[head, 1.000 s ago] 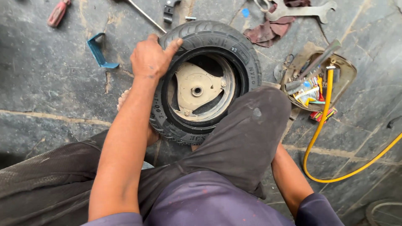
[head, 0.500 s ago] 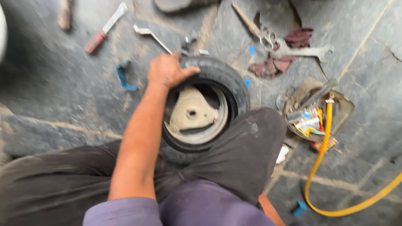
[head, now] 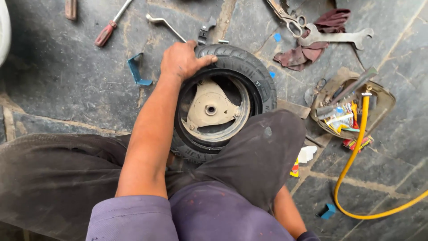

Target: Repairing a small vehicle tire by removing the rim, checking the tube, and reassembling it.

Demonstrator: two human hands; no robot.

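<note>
A small black tyre on a beige wheel hub stands on the stone floor between my legs. My left hand grips the tyre's far upper edge, thumb over the tread and fingers on the outer side. My right knee in dark trousers presses against the tyre's near right side and covers part of it. Only my right forearm shows at the lower right. The right hand itself is hidden behind my leg.
Tools lie on the floor beyond the tyre: a red-handled screwdriver, a bent metal lever, a blue bracket, scissors, a large spanner and a dark red rag. At the right are a tray of small parts and a yellow hose.
The view has tilted, so more of the floor and tools beyond the tyre now show. My left hand has stayed on the tyre's upper edge, and the tyre has hardly moved.
</note>
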